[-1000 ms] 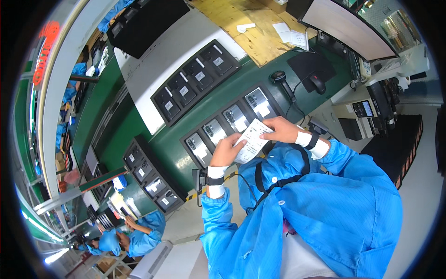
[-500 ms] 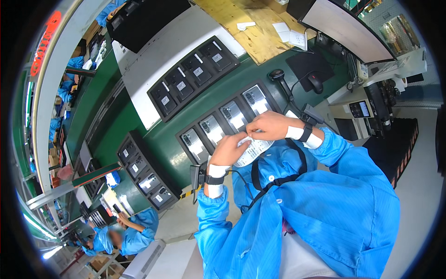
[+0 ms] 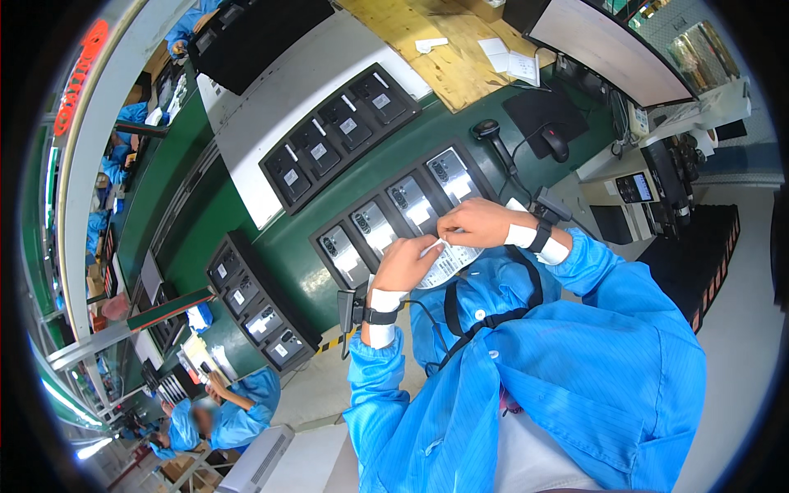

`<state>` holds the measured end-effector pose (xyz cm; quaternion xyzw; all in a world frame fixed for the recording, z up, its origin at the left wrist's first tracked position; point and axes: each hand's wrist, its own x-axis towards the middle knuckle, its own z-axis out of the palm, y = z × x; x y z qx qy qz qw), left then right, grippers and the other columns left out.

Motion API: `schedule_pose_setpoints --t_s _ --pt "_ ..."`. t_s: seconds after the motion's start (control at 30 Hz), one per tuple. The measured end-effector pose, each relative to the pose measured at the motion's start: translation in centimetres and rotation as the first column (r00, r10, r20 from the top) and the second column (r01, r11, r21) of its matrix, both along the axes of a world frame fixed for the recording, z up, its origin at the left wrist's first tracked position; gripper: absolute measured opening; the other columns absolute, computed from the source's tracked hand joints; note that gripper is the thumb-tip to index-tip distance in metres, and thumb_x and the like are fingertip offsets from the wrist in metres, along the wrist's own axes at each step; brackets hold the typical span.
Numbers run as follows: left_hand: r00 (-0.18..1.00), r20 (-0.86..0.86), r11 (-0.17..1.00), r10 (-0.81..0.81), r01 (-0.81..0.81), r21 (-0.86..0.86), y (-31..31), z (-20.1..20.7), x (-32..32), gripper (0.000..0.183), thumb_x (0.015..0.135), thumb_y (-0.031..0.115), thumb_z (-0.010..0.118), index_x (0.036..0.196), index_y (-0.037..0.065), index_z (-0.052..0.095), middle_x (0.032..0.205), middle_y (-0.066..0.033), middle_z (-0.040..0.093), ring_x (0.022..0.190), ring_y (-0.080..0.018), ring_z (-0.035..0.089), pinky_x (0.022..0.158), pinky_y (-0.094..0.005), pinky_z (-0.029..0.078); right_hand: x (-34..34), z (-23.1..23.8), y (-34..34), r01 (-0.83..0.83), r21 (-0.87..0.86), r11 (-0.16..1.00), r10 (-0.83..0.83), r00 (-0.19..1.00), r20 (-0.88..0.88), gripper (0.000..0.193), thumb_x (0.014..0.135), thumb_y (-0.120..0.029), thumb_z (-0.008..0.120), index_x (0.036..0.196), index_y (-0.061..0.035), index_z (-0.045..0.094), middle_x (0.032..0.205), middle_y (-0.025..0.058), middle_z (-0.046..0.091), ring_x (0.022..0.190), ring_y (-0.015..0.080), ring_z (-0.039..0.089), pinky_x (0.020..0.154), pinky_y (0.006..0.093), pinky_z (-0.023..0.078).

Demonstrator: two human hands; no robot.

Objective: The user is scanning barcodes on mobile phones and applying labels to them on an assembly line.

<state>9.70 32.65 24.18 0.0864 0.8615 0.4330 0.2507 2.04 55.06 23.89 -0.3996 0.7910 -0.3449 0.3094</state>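
In the head view, the bare left hand (image 3: 404, 261) and bare right hand (image 3: 475, 223) meet at the fingertips, pinching a white printed paper sheet (image 3: 446, 268) beneath them. Just beyond both lies a dark rectangular tray (image 3: 428, 185) holding four silver-backed phones (image 3: 415, 205).

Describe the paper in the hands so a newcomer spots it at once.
On the green table, find the dark tray holding four silver phones. Below it in the picture, the left hand and right hand pinch a white printed sheet. Unlike the loose papers on the yellow board, this one is held in both hands.
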Motion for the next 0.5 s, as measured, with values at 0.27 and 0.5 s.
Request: schedule_pose_setpoints --t_s 0.27,0.5 --pt "0.968 -0.250 0.986 -0.024 -0.018 -0.164 1.5 -0.1 0.6 0.024 0.098 0.027 0.064 0.102 0.005 0.075 0.078 -0.0227 0.069 0.076 -0.0421 0.068 0.067 -0.0467 0.052 0.2 -1.6 0.6 0.131 0.128 0.983 -0.129 0.991 -0.025 0.026 0.096 -0.028 0.058 0.101 -0.0067 0.072 0.091 0.0165 0.073 0.082 0.0377 0.069 0.073 0.0468 0.052" --pt "0.919 -0.386 0.977 -0.079 -0.006 -0.215 1.4 -1.1 0.2 0.020 0.096 0.024 0.064 0.096 0.007 0.074 0.078 -0.0181 0.069 0.077 -0.0392 0.067 0.070 -0.0481 0.050 -1.5 -5.7 6.3 0.252 0.197 0.947 -0.256 0.967 -0.009 0.028 0.091 -0.026 0.067 0.108 -0.0038 0.073 0.093 0.0206 0.074 0.090 0.0397 0.071 0.080 0.0457 0.054"
